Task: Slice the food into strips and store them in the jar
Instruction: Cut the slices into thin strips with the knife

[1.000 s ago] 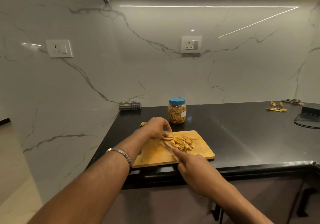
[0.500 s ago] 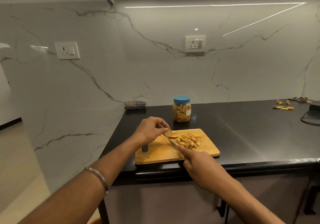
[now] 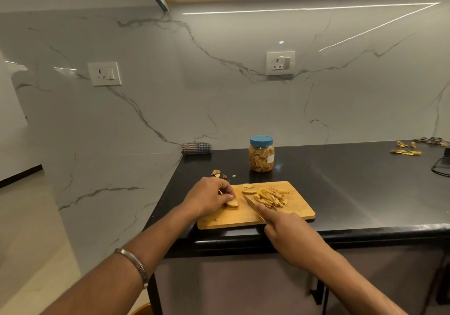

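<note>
A wooden cutting board (image 3: 299, 207) lies at the counter's front edge. On its left part my left hand (image 3: 209, 196) pinches a pale food slice (image 3: 232, 203) against the wood. My right hand (image 3: 289, 234) grips a knife (image 3: 250, 204), forefinger along the spine, blade pointing up-left between the slice and a pile of cut strips (image 3: 270, 196). Two more slices (image 3: 248, 189) lie above the blade tip. Behind the board stands a clear jar (image 3: 261, 155) with a blue lid on, filled with strips.
Peel scraps (image 3: 218, 173) lie left of the board's far corner. A folded checked cloth (image 3: 196, 148) sits against the wall. More peels (image 3: 405, 152) and a dark cable (image 3: 440, 166) are at the far right. The black counter (image 3: 353, 183) ends just left of the board.
My left hand has drawn a slice away from the pile to the board's left part. The knife stays between slice and strips. The camera has shifted, so the counter sits further right.
</note>
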